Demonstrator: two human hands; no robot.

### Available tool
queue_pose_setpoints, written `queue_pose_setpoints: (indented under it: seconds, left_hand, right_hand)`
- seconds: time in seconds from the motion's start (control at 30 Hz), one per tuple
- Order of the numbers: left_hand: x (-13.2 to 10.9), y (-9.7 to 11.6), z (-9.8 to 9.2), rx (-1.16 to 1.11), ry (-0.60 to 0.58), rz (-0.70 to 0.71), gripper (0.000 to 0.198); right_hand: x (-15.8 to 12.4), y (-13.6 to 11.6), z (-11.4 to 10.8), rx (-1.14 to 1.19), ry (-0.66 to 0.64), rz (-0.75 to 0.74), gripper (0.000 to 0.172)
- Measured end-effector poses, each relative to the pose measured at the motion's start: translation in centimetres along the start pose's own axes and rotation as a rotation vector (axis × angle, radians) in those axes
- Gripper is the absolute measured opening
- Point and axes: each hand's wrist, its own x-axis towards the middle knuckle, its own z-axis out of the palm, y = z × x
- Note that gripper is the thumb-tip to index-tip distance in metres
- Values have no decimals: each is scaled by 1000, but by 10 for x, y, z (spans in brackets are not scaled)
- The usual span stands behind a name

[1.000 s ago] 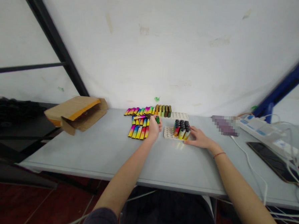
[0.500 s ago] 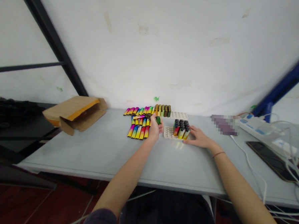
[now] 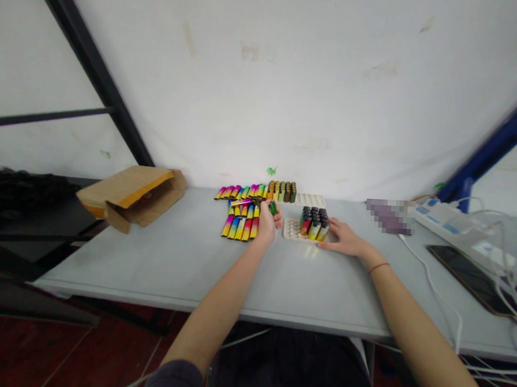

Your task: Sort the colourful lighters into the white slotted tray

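Observation:
My left hand [image 3: 267, 224] is closed in the middle of the table, with a green lighter [image 3: 274, 208] in its fingers. A shiny purple and gold lighter [image 3: 240, 203] sticks out leftward beside that hand; whether the fingers hold it too I cannot tell. To the right is a white tray with holes [image 3: 291, 230], where several black-topped lighters [image 3: 314, 222] stand upright at the right end. My right hand [image 3: 345, 238] grips that end, thumb at the front edge and fingers behind. Rows of rainbow-coloured lighters [image 3: 239, 228] lie flat left of my left hand.
Toward the wall stand several gold and dark green lighters [image 3: 282, 191], next to a second white tray [image 3: 311, 200]. An open cardboard box [image 3: 133, 190] lies at the left. On the right are a power strip [image 3: 460, 227], a black phone [image 3: 471, 274] and white cables [image 3: 431, 283].
Both hands keep nearly the same place and hold. The whole view has shifted very slightly.

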Motion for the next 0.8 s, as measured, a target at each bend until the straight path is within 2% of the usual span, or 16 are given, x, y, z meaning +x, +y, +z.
queue_pose_setpoints:
  seconds: [0.1,0.27,0.33,0.43,0.5,0.67,0.8]
  left_hand:
    - [5,-9,-4,165,-74,83,38]
    - [6,-15,-8,560,-159,445,14]
    - [4,-11,-7,662,-216,512,11]
    - [2,-3,-8,733,-385,469,15]
    - [2,-1,-9,718,-457,419,17]
    - [5,-11,-12,721,-541,359,19]
    - [9,-16,-16,875,-582,435,23]
  right_hand:
    - [-1,-3,-2,0,-7,3,90]
    - [-1,-8,-6,-6,-26,38,94]
    - [-1,-9,-6,4,-22,22,94]
    - [-1,-8,-7,21,-19,-5,89]
    - [-1,-8,-7,20,-19,-7,88]
    - [-1,-6,-5,1,-15,14,93]
    - [-1,-1,0,5,-5,6,96]
